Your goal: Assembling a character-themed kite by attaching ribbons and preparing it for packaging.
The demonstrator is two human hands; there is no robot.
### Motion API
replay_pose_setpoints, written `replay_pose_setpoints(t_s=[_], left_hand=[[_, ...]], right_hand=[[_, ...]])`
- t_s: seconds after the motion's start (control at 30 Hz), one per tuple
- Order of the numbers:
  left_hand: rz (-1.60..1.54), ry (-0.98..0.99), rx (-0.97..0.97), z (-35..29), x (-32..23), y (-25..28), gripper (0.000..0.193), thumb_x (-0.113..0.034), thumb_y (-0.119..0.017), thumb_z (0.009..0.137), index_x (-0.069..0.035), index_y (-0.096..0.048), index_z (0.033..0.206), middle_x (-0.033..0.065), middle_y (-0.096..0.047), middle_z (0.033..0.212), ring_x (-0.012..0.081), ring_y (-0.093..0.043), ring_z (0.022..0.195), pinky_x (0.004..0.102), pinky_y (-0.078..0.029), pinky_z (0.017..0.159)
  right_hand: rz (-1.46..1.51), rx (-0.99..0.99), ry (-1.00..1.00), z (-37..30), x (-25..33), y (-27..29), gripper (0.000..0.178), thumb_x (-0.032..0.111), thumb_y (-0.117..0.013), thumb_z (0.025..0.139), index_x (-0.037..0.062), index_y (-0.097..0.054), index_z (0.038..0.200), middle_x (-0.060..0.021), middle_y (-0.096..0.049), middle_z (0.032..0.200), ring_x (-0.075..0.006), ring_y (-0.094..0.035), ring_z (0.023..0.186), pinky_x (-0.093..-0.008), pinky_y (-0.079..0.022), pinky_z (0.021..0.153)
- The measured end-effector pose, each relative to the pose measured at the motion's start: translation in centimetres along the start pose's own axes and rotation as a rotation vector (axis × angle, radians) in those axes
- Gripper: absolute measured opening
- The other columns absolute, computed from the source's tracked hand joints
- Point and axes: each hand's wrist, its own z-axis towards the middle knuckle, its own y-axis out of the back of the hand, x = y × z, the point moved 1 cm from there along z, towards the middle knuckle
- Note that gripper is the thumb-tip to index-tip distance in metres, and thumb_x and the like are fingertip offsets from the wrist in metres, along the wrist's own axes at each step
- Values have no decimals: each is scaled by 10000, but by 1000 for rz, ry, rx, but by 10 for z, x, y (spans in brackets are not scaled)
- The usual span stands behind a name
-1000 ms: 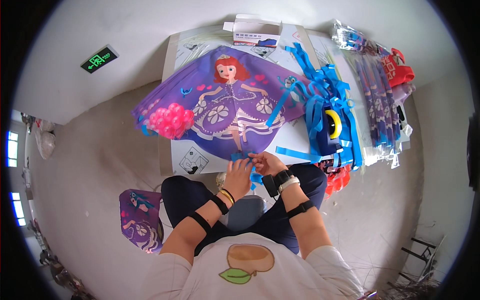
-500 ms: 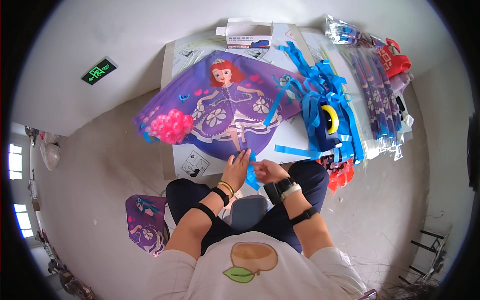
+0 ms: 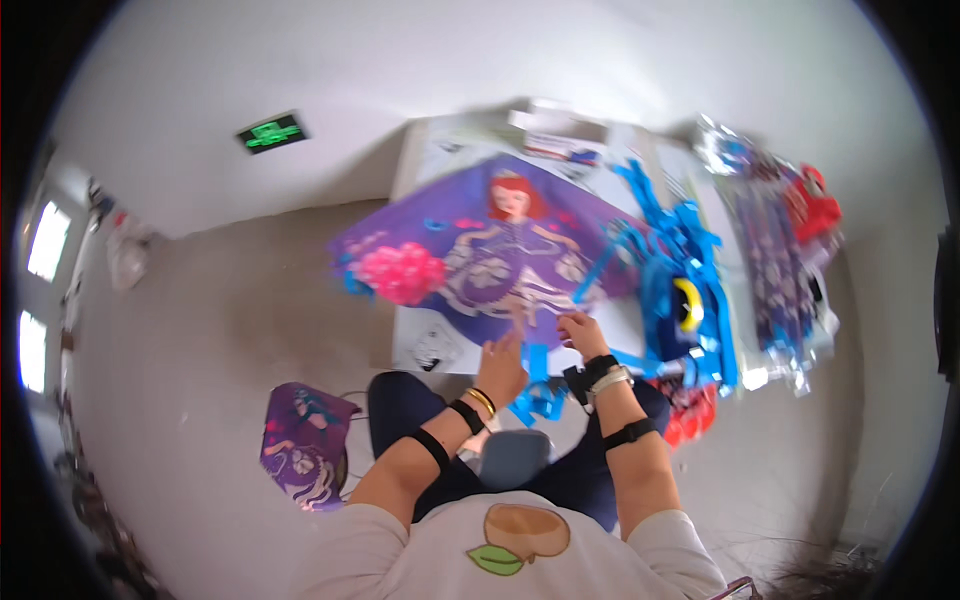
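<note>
A purple kite (image 3: pixel 470 300) printed with a red-haired princess lies spread on the table, its lower edge toward me. My left hand (image 3: pixel 502 365) rests at the kite's bottom edge, fingers stretched forward and slightly blurred. Beside it hangs a blue ribbon (image 3: pixel 538 400), its strips falling over the table's near edge toward my lap. Just to the right, my right hand (image 3: pixel 582 335) is over the kite's lower right edge with its fingers bent together. Whatever lies between those fingers is too small and blurred to make out.
A heap of blue ribbons (image 3: pixel 665 265) with a yellow-and-navy tape dispenser (image 3: pixel 688 305) lies on the right. Farther right are packed purple kites (image 3: pixel 770 260) and a red bag (image 3: pixel 815 205). A white box (image 3: pixel 565 135) stands at the back. Another purple kite piece (image 3: pixel 305 445) sits low left.
The view has shifted, so everything sits lower and farther right. My right hand has moved away from the left hand, up toward the kite's lower edge. The blue ribbon below has spread.
</note>
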Motion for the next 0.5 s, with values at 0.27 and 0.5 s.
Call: replay_pose_setpoints(t_s=[0.27,0.5], left_hand=[[-440,117,-308,-79,45,-33,492,-118,-620,766,-15,-523,1237,195,-631,1112,380,-599,1071,522,-447,853],[-515,262,-237,-128,89,-12,514,-93,-627,810,-45,-505,1308,127,-628,1163,318,-576,1116,473,-436,924]], right_hand=[[-1100,-97,344,134,-30,-27,583,528,-612,832,-44,-720,795,-330,-657,896,-487,-651,894,-556,-500,757],[-1218,-183,95,136,-13,-86,237,208,-593,858,36,-755,847,-193,-735,919,-379,-708,893,-464,-564,773]])
